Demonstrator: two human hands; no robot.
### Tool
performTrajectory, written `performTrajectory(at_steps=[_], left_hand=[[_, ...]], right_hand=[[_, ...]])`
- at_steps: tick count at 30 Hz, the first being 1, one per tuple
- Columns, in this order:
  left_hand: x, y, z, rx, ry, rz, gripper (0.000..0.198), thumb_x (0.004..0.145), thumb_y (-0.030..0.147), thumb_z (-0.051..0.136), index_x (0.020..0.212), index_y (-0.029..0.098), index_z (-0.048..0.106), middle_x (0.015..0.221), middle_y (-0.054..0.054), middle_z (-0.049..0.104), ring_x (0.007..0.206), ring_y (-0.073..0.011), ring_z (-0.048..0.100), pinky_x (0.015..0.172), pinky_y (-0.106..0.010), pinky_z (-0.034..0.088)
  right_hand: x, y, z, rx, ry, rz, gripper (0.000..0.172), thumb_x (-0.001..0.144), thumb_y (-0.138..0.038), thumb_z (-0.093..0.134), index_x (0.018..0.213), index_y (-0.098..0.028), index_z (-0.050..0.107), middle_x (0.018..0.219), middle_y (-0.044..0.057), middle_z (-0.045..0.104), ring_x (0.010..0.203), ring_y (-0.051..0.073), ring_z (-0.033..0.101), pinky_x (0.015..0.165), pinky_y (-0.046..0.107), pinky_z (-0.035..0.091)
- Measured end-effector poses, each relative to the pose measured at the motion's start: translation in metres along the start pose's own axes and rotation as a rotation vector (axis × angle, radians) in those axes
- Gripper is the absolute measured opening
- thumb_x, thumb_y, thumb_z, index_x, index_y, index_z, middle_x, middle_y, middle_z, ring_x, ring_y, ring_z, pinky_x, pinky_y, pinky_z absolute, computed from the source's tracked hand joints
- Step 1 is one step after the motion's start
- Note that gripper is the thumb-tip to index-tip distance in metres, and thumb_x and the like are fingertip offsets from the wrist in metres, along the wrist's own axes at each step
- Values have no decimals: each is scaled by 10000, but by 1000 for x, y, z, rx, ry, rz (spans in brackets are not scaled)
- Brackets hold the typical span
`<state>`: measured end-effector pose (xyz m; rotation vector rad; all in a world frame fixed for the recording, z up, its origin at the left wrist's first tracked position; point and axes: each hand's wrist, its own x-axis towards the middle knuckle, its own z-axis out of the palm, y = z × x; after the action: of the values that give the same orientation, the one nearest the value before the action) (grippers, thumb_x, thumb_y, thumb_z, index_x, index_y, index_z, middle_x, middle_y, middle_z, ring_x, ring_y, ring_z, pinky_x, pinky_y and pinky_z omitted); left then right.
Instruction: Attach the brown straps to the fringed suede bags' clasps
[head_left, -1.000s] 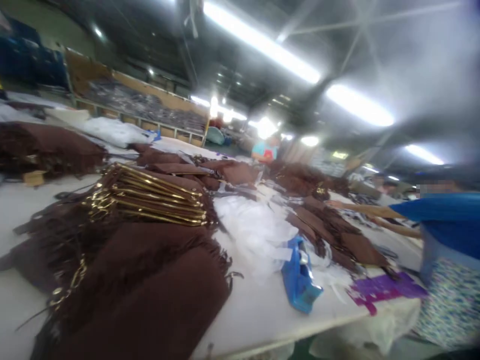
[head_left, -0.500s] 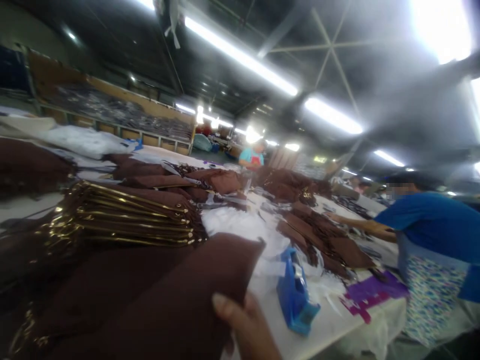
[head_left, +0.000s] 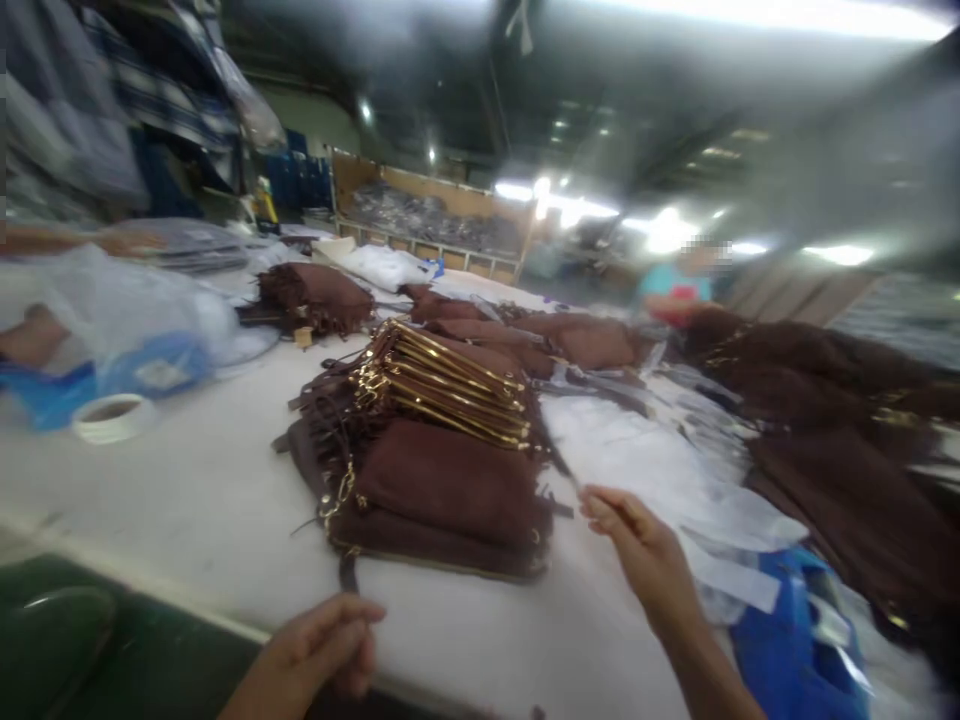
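While the left hand [head_left: 324,642] is near, the brown bag [head_left: 454,482] lies beyond it.

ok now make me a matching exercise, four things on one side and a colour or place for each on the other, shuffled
1. shiny bars
2. tape roll
3. tape dispenser
4. right hand

A. blue, at the picture's lower right
B. fingertips just right of the front brown bag
C. gold, stacked one above another
D. white, on the left part of the table

Right pairs: 1-C, 2-D, 3-A, 4-B
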<state>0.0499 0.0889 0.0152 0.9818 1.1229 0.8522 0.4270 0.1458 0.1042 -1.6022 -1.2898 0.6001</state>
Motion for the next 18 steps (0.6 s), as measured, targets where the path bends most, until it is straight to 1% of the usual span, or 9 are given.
performTrajectory(at_steps=[2, 5, 6, 8, 11, 13, 15, 16, 18], left_hand=[[5, 18, -2, 225, 103, 158, 362, 901, 516, 573, 1016, 196, 698, 798, -39, 692, 731, -200, 645, 698, -286, 507], [13, 33, -1, 661, 241, 478, 293, 967, 362, 487, 1152, 223, 666, 1115, -78, 686, 1061, -242, 619, 962, -345, 472], [17, 33, 0, 802, 248, 578, 307, 971, 311, 474, 1214, 225, 641, 1210, -86, 655, 1145, -249, 581, 1024, -367, 440], [27, 30, 2, 1039, 219, 731, 360, 964, 220, 455, 1295, 204, 596, 1289, -105, 620, 1207, -267, 539, 1067, -416, 418], [41, 21, 4, 1239, 201, 799, 401, 925, 107, 452, 1291, 172, 601, 1274, -125, 628, 1168, -285, 552, 1021, -466, 466], [46, 19, 4, 1230, 196, 786, 408, 908, 74, 444, 1268, 156, 619, 1265, -138, 629, 1154, -289, 553, 1007, -487, 476], [47, 22, 3, 1093, 181, 743, 403, 899, 86, 457, 1258, 149, 630, 1264, -152, 628, 1174, -302, 541, 1030, -518, 452], [47, 24, 2, 956, 181, 705, 403, 884, 104, 494, 1258, 157, 633, 1265, -150, 629, 1200, -312, 527, 1059, -532, 421], [45, 29, 1, 464, 211, 531, 384, 792, 125, 643, 1169, 181, 690, 1196, -120, 670, 1211, -325, 527, 1099, -505, 386]], right_hand=[[-19, 1, 48, -287, -177, -224, 302, 932, -385, 530, 1144, -208, 653, 1115, 72, 709, 1012, 220, 665, 903, 375, 525], [-28, -6, 102, -667, -315, -602, 346, 943, -213, 491, 1276, -185, 579, 1279, 92, 635, 1170, 223, 584, 997, 371, 476], [-27, -9, 116, -754, -341, -675, 373, 924, -166, 501, 1290, -165, 574, 1290, 110, 627, 1176, 242, 577, 991, 384, 478], [-23, -13, 139, -849, -370, -747, 418, 878, -84, 508, 1288, -120, 583, 1257, 158, 640, 1115, 293, 601, 916, 423, 505], [-17, -17, 157, -918, -367, -817, 420, 827, 8, 468, 1211, -56, 626, 1066, 200, 692, 941, 324, 645, 763, 431, 527], [-17, -19, 157, -929, -344, -852, 397, 816, 31, 452, 1149, -55, 649, 954, 172, 704, 855, 299, 654, 723, 409, 529], [-22, -20, 147, -904, -301, -888, 391, 832, 25, 440, 1159, -68, 633, 1000, 158, 703, 895, 279, 658, 777, 399, 532], [-25, -18, 139, -872, -260, -922, 396, 849, 11, 434, 1194, -75, 609, 1071, 158, 696, 957, 273, 654, 830, 397, 526], [-34, -11, 122, -782, -145, -1021, 402, 880, -35, 419, 1255, -87, 556, 1165, 150, 678, 1050, 258, 640, 912, 386, 503]])
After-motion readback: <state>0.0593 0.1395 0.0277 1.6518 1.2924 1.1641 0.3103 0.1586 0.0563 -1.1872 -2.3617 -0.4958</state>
